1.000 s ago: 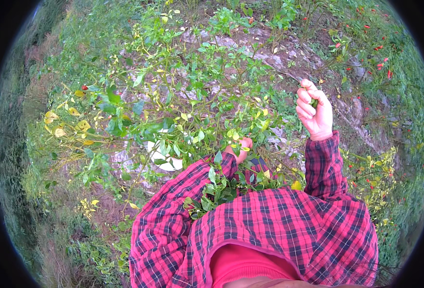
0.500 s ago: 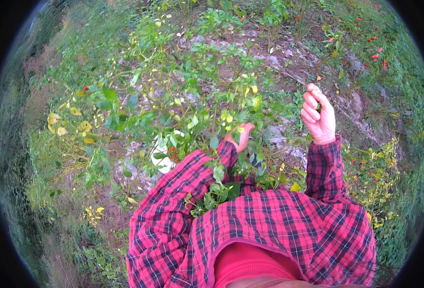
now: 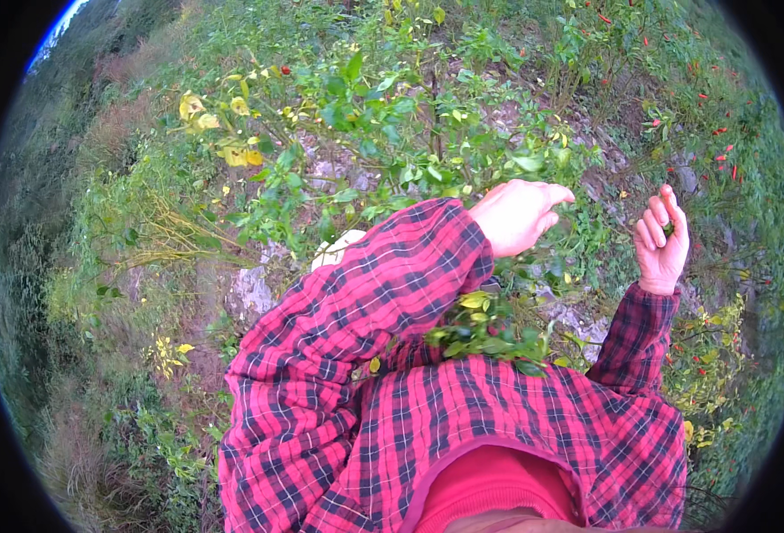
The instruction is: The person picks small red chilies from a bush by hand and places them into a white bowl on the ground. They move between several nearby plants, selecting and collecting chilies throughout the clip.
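Head view: the left hand (image 3: 518, 218) is the main change. Half a second ago it was down among the leaves; now it is raised over them, back uppermost, looks larger in view, and its fingers point toward the right hand (image 3: 663, 244). Left-hand state: fingers mostly extended, thumb just apart from them; cannot tell whether anything is pinched at the far side. Right-hand state: fingers curled in around a small green thing (image 3: 668, 229), as in the earlier pictures, index fingertip raised; the item is mostly hidden, its kind not confirmed. The hands are apart, with a gap between the left fingertips and the right hand. The leafy plant (image 3: 356, 98) stands ahead and to the left, and its yellow leaves (image 3: 239, 155) now sit higher and further right in view. Leafy sprigs (image 3: 489, 338) lie close against the shirt front. The white container (image 3: 337, 249) is now mostly covered by the left sleeve (image 3: 383, 275); contents not visible. Inference: the left hand is free of the low stems, while the right keeps its hold. Red peppers (image 3: 734, 171) hang well apart, at far right.
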Motion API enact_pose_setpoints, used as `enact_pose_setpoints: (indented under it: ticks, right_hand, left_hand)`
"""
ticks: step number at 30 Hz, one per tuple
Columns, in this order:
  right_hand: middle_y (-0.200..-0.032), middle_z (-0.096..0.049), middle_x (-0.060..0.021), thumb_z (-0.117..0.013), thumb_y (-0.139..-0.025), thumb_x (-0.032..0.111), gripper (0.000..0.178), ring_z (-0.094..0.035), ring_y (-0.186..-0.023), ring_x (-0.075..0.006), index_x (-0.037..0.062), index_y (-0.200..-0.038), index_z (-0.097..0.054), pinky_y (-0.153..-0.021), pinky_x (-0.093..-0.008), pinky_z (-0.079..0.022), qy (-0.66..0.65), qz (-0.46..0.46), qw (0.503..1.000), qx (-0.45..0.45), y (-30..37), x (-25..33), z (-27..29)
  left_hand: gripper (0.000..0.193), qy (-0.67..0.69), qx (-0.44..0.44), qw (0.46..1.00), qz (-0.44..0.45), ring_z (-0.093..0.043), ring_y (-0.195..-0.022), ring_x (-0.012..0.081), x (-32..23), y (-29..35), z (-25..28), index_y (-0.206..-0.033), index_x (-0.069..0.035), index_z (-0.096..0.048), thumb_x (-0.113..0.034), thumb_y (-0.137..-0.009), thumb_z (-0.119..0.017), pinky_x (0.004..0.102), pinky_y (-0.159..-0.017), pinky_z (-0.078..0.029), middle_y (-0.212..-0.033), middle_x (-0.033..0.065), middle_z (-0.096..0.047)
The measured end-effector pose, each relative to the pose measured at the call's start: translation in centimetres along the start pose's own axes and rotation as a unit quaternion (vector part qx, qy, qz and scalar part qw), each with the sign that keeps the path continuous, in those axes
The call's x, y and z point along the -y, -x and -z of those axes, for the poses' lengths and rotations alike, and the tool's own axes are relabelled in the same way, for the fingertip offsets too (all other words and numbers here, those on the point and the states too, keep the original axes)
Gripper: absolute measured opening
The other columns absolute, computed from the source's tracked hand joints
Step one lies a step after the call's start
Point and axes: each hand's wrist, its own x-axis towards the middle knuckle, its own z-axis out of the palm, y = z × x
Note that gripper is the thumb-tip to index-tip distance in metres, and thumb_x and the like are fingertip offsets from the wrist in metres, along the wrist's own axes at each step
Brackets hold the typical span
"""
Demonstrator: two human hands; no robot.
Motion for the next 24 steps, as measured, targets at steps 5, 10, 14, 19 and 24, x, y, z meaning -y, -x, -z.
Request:
enact_pose_setpoints:
  ticks: [5,10,14,19,24]
  right_hand:
    - [-0.062,-0.036,0.0004,-0.040,-0.090,0.010,0.015,-0.029,-0.040,-0.0057,0.0011,-0.100,-0.045,-0.035,-0.0201,-0.025,0.009,-0.014,1.000,-0.026,-0.2,0.9,1.3]
    - [-0.062,-0.037,0.0005,-0.040,-0.090,0.010,0.014,-0.030,-0.040,-0.0053,0.0015,-0.100,-0.045,-0.034,-0.0196,-0.025,0.036,0.006,0.999,-0.032,0.2,2.1,1.9]
    - [-0.063,-0.037,0.0004,-0.041,-0.089,0.009,0.014,-0.030,-0.040,-0.0043,0.0012,-0.100,-0.045,-0.034,-0.0191,-0.025,0.050,0.030,0.998,-0.030,0.8,3.6,1.8]
    - [-0.065,-0.036,0.0003,-0.041,-0.089,0.008,0.014,-0.029,-0.040,-0.0041,0.0011,-0.101,-0.044,-0.034,-0.0182,-0.025,0.085,0.051,0.995,-0.019,2.0,4.2,-0.7]
    - [-0.061,-0.037,0.0006,-0.040,-0.089,0.008,0.011,-0.029,-0.038,-0.0029,0.0035,-0.100,-0.041,-0.033,-0.0170,-0.024,0.150,0.016,0.988,0.036,3.5,2.6,-5.6]
  left_hand:
    - [0.031,0.024,-0.027,0.998,-0.058,-0.057,-0.090,0.0301,-2.7,4.8,2.6,-0.113,-0.006,-0.050,-0.014,-0.083,-0.052,0.0353,-0.077,-0.046,-0.103,0.0151,-0.057]
    - [0.031,0.052,-0.006,0.998,0.033,-0.056,-0.091,0.0312,-3.0,12.0,4.3,-0.113,-0.006,-0.050,-0.012,-0.082,-0.053,0.0371,-0.079,-0.045,-0.100,0.0150,-0.058]
    - [0.031,0.131,-0.070,0.979,0.136,-0.058,-0.092,0.0197,-1.5,16.9,3.2,-0.114,-0.005,-0.050,-0.008,-0.083,-0.053,0.0290,-0.079,-0.045,-0.100,0.0103,-0.060]
    - [0.023,0.367,-0.185,0.873,0.263,-0.058,-0.087,0.0134,5.0,21.8,-1.5,-0.108,0.000,-0.052,-0.009,-0.088,-0.048,0.0260,-0.076,-0.046,-0.092,0.0077,-0.062]
    - [0.018,0.408,-0.222,0.797,0.387,-0.058,-0.065,0.0109,13.0,25.0,-7.3,-0.099,-0.001,-0.056,-0.013,-0.087,-0.049,0.0247,-0.062,-0.049,-0.074,0.0045,-0.061]
